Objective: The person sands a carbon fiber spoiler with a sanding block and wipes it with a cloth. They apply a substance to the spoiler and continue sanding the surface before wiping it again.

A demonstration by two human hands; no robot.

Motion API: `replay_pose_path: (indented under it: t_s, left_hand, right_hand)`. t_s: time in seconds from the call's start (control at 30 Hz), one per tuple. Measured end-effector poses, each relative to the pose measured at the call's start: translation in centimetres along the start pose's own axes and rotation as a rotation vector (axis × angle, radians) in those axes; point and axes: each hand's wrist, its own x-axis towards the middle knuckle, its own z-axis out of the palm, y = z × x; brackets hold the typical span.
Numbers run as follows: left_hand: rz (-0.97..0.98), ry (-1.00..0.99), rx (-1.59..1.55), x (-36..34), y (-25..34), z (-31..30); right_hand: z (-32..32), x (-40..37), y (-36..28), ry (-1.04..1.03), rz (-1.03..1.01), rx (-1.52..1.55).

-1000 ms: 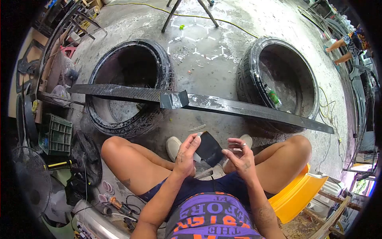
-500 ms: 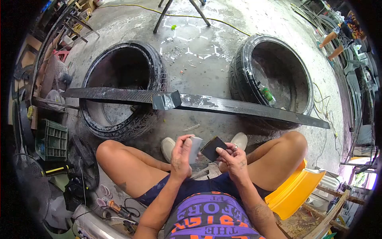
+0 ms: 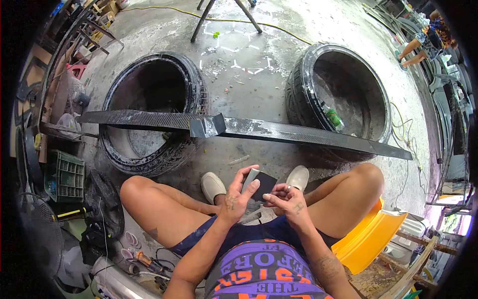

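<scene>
Now that black sheet [image 3: 265,183] has come against grey pad [image 3: 250,179], my left hand [image 3: 236,203] clamps both; right hand [image 3: 295,205] pinches sheet's right edge. Pieces handled together, near side of long dark strip [image 3: 298,135].

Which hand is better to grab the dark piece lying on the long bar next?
Probably the left hand: it is nearer that dark piece, while the right hand would reach farther across. Both hands are on the black square, so the left would need freeing first.
</scene>
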Motion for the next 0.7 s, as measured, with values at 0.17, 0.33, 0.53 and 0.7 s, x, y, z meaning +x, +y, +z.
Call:
replay_pose_path:
  t_s: [0.17, 0.33, 0.53, 0.7]
  left_hand:
    - [-0.030, -0.033, -0.053, -0.2, -0.5, 0.0]
    - [-0.084, -0.052, -0.197, -0.3, -1.1, 0.6]
    - [-0.077, -0.034, -0.211, -0.7, -1.2, 1.0]
    - [-0.118, -0.012, -0.446, -1.1, -0.9, 1.6]
  right_hand:
    - [0.0, 0.1, 0.3, -0.041, -0.038, -0.054]
    - [0.1, 0.1, 0.6, -0.054, -0.055, -0.068]
    - [1.0, -0.1, -1.3, 0.038, -0.140, -0.195]
    - [0.8, 0.3, -1.4, 0.084, -0.156, -0.211]
